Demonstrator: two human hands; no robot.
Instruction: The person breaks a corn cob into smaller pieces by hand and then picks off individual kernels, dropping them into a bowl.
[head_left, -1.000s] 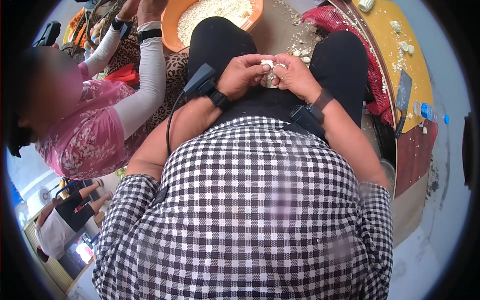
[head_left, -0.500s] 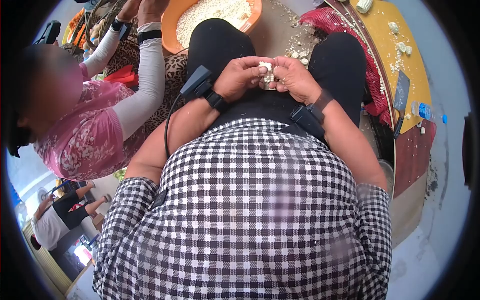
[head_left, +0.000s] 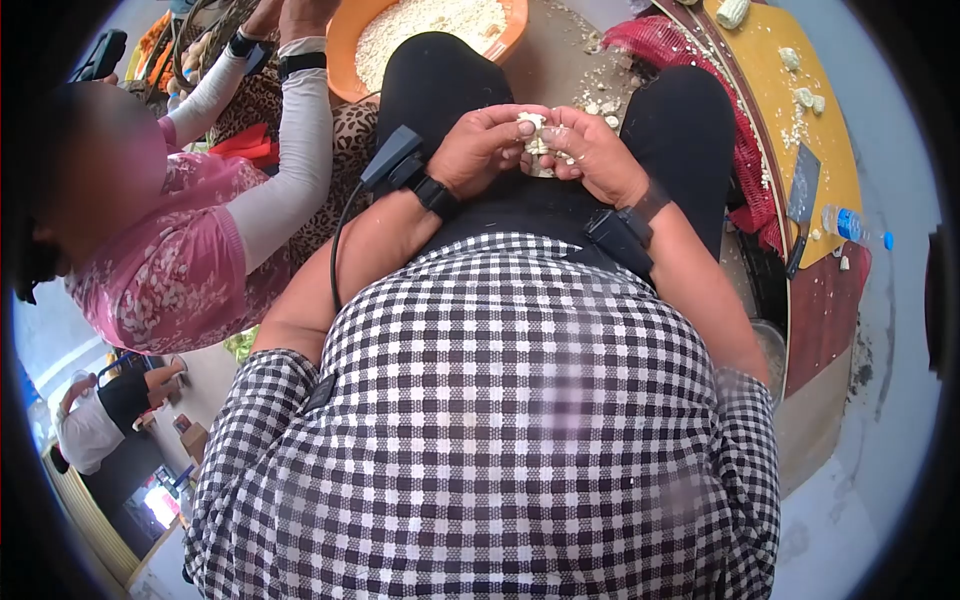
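Observation:
Between my two hands is a small piece of corn cob [head_left: 536, 143] with pale kernels on it, held over my lap. My left hand [head_left: 478, 150] is closed on it from the left, the thumb and fingers pressed at its top and side. From the right, my right hand [head_left: 600, 158] grips it too, with the thumb on the kernels. A few pale kernels show at the right fingertips. The palm sides of both hands are hidden.
Beyond my left knee stands an orange basin [head_left: 515, 35] with loose pale kernels [head_left: 430, 35]. Cob pieces [head_left: 790, 58], a cleaver [head_left: 803, 190] and a plastic bottle [head_left: 848, 223] lie on or near the yellow board [head_left: 835, 130]. A red mesh bag [head_left: 680, 60] lies beside it. A person [head_left: 190, 220] sits at left.
My right thumb has shifted slightly on the cob, and kernels now show at the right fingertips. Both hands stay in nearly the same place.

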